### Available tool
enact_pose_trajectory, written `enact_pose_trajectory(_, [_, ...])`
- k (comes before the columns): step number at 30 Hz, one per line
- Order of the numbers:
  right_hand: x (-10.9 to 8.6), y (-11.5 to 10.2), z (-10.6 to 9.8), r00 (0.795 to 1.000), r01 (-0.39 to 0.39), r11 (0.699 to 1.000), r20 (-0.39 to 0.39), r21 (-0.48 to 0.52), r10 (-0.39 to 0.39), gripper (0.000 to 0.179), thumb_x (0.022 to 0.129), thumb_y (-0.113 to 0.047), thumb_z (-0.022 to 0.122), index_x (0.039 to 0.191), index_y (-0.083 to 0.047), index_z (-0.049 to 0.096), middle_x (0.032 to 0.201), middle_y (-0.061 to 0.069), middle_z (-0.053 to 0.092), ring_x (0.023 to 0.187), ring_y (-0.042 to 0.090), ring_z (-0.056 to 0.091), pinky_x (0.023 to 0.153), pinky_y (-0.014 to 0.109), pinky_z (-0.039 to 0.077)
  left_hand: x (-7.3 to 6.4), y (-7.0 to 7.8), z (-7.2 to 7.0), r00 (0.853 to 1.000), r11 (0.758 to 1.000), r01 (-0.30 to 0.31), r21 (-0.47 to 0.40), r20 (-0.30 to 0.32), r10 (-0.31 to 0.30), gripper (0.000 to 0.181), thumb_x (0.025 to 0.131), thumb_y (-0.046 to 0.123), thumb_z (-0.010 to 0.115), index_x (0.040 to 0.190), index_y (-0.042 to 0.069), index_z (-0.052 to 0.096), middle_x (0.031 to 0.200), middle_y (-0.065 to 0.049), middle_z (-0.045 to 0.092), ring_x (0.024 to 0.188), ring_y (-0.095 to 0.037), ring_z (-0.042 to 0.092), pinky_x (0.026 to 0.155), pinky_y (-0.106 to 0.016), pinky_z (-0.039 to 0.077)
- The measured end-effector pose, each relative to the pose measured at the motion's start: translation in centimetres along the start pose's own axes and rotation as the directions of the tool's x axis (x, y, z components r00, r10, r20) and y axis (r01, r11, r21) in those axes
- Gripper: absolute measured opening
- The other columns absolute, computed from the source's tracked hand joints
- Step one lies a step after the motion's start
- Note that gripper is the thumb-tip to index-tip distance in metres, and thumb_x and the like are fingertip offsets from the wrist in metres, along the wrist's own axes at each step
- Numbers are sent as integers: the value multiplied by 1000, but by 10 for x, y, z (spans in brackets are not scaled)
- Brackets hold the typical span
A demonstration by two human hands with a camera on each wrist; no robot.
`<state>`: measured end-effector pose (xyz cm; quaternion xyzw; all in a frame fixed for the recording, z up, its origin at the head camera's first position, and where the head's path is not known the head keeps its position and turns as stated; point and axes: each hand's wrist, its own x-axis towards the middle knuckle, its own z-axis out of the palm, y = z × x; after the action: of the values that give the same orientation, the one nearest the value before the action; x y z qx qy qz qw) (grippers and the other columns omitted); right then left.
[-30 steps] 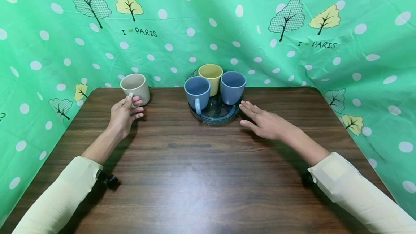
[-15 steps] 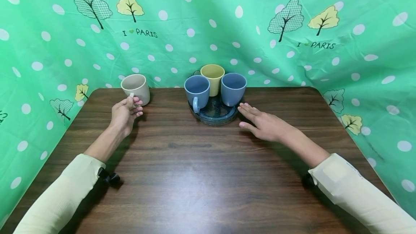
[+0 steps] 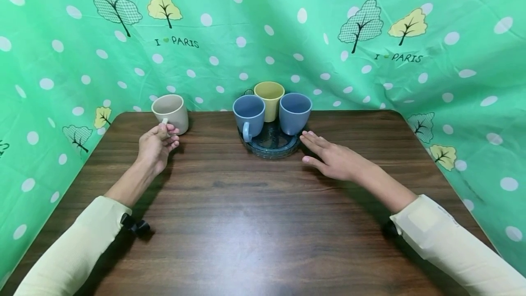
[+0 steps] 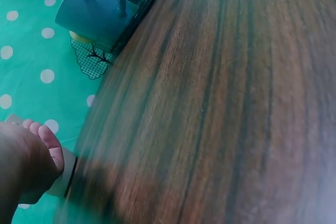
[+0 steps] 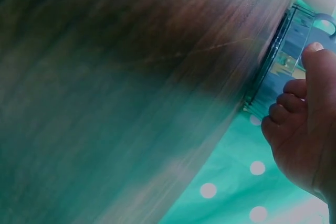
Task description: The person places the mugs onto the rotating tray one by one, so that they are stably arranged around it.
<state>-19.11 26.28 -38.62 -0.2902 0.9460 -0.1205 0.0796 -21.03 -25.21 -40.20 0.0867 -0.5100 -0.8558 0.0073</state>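
Note:
My left hand pinches the handle of a beige mug, which stands upright near the table's back left corner. In the left wrist view part of this mug shows past the fingers. My right hand lies palm down with fingers straight, fingertips right at the right rim of a round, clear dark-blue tray. On that tray are a blue mug with its handle towards me, a second blue mug at the right, and a yellow mug behind them.
The brown wooden table has its back edge close against a green dotted curtain. The tray sits near that edge, at the middle. A black strap fitting hangs at the left cuff.
The tray has turned slightly clockwise: the yellow mug shifted right, the right blue mug came a little nearer, and the front handle swung left. My right fingertips moved slightly with it.

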Motion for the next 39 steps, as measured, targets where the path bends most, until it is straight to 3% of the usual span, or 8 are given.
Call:
enact_pose_trajectory(12, [0, 0, 0, 1000, 7, 1000, 9, 2, -7, 75, 121, -50, 50, 180, -11, 27, 189, 16, 21, 174, 43, 25, 135, 68, 36, -8, 5, 0, 998, 999, -40, -33, 54, 42, 32, 115, 24, 59, 98, 5, 77, 93, -6, 82, 81, -17, 76, 78, -26, 63])
enact_pose_trajectory(24, [-2, -1, 1, 1000, 14, 1000, 5, 6, -14, 73, 121, -50, 50, 180, -11, 28, 189, 16, 22, 175, 40, 24, 136, 67, 35, -25, -4, 14, 995, 997, -49, 64, 90, 43, 32, 117, 27, 56, 99, 10, 77, 94, -2, 82, 85, -14, 75, 81, -24, 62])
enact_pose_trajectory(39, [-4, -2, 1, 1000, 30, 999, 3, 19, -30, 73, 121, -48, 52, 179, -10, 30, 188, 15, 24, 174, 39, 26, 137, 65, 34, -49, -17, 29, 989, 993, -45, 107, 143, 30, 30, 117, 27, 58, 101, 9, 76, 98, -2, 80, 92, -13, 76, 84, -24, 65])
